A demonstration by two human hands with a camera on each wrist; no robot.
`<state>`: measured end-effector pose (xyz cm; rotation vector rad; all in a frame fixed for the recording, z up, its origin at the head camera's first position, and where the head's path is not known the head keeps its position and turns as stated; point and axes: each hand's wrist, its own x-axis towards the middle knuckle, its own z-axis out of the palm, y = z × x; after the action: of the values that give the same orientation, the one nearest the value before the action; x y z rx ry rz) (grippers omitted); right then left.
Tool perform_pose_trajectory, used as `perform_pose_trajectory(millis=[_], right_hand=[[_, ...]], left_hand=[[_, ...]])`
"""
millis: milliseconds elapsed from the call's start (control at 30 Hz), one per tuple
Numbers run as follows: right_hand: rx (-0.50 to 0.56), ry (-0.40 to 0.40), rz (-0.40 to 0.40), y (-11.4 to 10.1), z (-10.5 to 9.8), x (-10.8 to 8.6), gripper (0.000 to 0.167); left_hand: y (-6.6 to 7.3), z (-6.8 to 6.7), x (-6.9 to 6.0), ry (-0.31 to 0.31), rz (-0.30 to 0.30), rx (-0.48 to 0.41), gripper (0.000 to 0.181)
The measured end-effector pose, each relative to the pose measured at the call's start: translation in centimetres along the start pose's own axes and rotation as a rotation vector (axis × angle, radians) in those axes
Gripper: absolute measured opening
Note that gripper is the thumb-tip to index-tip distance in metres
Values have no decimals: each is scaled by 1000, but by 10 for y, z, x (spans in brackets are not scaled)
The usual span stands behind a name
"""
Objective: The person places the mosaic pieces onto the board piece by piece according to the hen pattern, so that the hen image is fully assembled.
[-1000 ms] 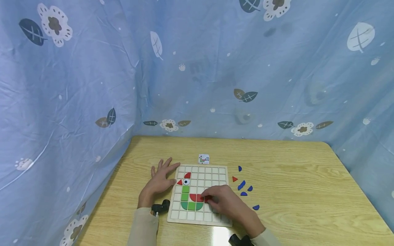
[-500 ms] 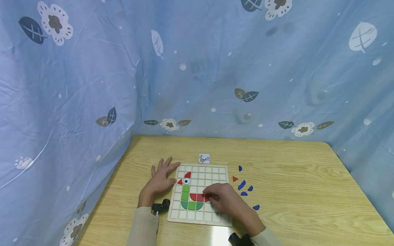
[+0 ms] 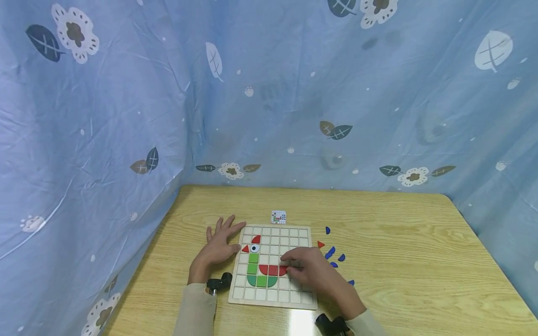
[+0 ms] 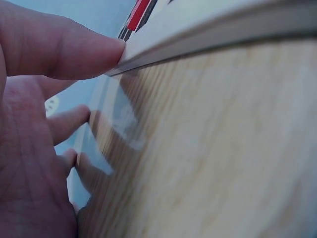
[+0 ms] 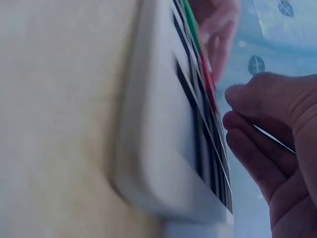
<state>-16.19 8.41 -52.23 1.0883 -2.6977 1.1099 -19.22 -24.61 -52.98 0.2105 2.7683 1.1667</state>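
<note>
A wooden grid board (image 3: 272, 305) lies on the table with flat pieces in its cells. In it are a red triangle (image 3: 245, 249), an eye tile (image 3: 254, 248), light green squares (image 3: 253, 269), darker green quarter-rounds (image 3: 272, 281) and a red row (image 3: 273, 270) with rounded ends. My left hand (image 3: 217, 248) spreads its fingers at the board's left side, the thumb touching the edge in the left wrist view. Over the board's right part hovers my right hand (image 3: 315, 270), just right of the red row. Its fingers (image 5: 255, 153) bend loosely, and nothing shows between them and the thumb.
Behind the board lies a small pattern card (image 3: 278, 217). Loose blue half-rounds (image 3: 328, 230) and a red triangle (image 3: 321, 244) are scattered to the right of it. A patterned blue curtain (image 3: 269, 93) hangs at the back and sides.
My right hand has let go of the right-hand red piece and moved slightly up and right, uncovering that piece in the row. The left hand stays put.
</note>
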Motion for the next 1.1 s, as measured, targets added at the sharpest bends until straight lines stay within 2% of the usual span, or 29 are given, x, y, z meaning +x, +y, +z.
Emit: perform_pose_trajectory(millis=[300, 433, 533, 800, 1100], right_hand=[[-20, 110, 27, 30, -33, -1, 27], [-11, 133, 83, 43, -46, -3, 29], [11, 122, 130, 52, -53, -6, 28], [54, 57, 159, 65, -56, -10, 27], [40, 99, 191, 73, -54, -16, 30]], left_hand=[[0, 1, 0, 2, 2, 3, 72], [0, 1, 0, 5, 2, 8, 71], [0, 1, 0, 3, 1, 11, 71], [0, 0, 0, -8, 4, 0, 72], [0, 0, -1, -12, 3, 1, 72]])
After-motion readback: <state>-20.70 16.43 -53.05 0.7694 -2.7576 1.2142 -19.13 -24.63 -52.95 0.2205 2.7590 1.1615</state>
